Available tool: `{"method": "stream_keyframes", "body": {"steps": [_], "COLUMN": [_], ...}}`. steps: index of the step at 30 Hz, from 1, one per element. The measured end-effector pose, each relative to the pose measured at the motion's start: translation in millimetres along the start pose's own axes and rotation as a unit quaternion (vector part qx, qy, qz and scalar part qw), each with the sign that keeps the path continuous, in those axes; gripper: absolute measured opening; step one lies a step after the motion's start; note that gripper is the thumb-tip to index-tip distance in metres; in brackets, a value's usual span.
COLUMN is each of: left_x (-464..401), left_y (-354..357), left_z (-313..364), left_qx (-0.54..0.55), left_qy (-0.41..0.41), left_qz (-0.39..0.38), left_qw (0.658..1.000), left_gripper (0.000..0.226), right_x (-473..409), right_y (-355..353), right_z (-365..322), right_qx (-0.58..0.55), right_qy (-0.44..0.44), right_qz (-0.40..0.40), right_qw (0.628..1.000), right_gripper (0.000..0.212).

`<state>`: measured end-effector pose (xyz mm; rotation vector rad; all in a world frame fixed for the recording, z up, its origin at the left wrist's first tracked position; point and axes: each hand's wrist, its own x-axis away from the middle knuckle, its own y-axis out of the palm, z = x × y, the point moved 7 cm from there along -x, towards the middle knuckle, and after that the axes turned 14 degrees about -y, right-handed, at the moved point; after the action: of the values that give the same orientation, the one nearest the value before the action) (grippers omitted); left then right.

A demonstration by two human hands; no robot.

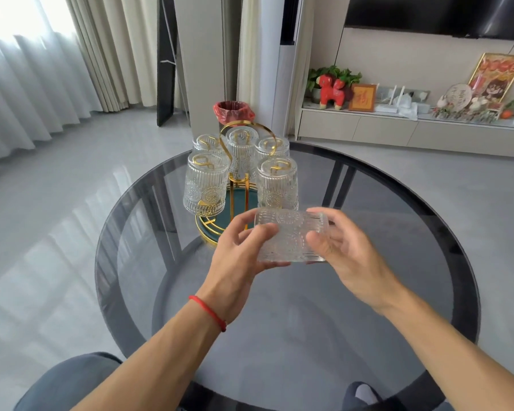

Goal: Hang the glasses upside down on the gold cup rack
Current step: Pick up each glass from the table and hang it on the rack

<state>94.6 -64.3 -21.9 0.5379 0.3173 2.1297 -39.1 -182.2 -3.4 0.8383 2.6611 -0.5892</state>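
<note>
A gold cup rack [238,176] with a curled handle and a round green base stands at the far side of the dark glass table [428,238]. Several clear ribbed glasses hang on it upside down, the nearest two at the left [206,185] and the right [277,182]. One more clear ribbed glass [290,235] is held above the table just in front of the rack, tilted on its side. My left hand [241,256] grips its left side and my right hand [347,247] grips its right side.
The round table's rim curves close on every side. A red-lined waste bin [233,111] stands on the floor behind the rack. A low TV cabinet [398,129] with ornaments runs along the right wall. My knee [72,378] shows at the lower left.
</note>
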Motion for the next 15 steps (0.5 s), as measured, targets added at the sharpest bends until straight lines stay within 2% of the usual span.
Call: {"method": "stream_keyframes", "body": {"steps": [3,5,6,7,8,9,11,13,15], "left_x": [2,0,-2,-2,-3,-5,-11,-16,-18], "left_y": [-7,-23,-31,-37,-38,-35,-24,-20,-20], "left_z": [11,10,8,8,10,9,-3,-14,-21], "left_qx": [0.025,0.056,0.031,-0.046,-0.174,-0.313,-0.528,-0.618,-0.650], "left_qy": [0.039,0.008,-0.012,-0.015,0.005,0.032,0.066,0.074,0.054], "left_qz": [0.007,0.086,0.135,0.176,0.203,0.209,0.177,0.157,0.131], "left_qw": [0.999,0.995,0.990,0.983,0.964,0.926,0.828,0.767,0.746], "left_gripper": [0.038,0.037,0.034,0.030,0.026,0.023,0.034,0.053,0.060], "right_x": [-7,-15,-20,-26,-34,-42,-58,-74,-85], "right_y": [-1,-2,-2,-1,1,3,6,13,22], "right_z": [-25,-49,-61,-73,-83,-92,-103,-108,-109], "right_qx": [0.010,0.044,0.068,0.095,0.123,0.147,0.186,0.222,0.249], "right_qy": [-0.065,-0.123,-0.152,-0.176,-0.196,-0.212,-0.231,-0.235,-0.237], "right_qz": [0.061,0.092,0.100,0.103,0.105,0.107,0.113,0.108,0.100], "right_qw": [0.996,0.987,0.981,0.974,0.967,0.960,0.948,0.940,0.934], "right_gripper": [0.057,0.057,0.058,0.058,0.059,0.060,0.061,0.062,0.062]}}
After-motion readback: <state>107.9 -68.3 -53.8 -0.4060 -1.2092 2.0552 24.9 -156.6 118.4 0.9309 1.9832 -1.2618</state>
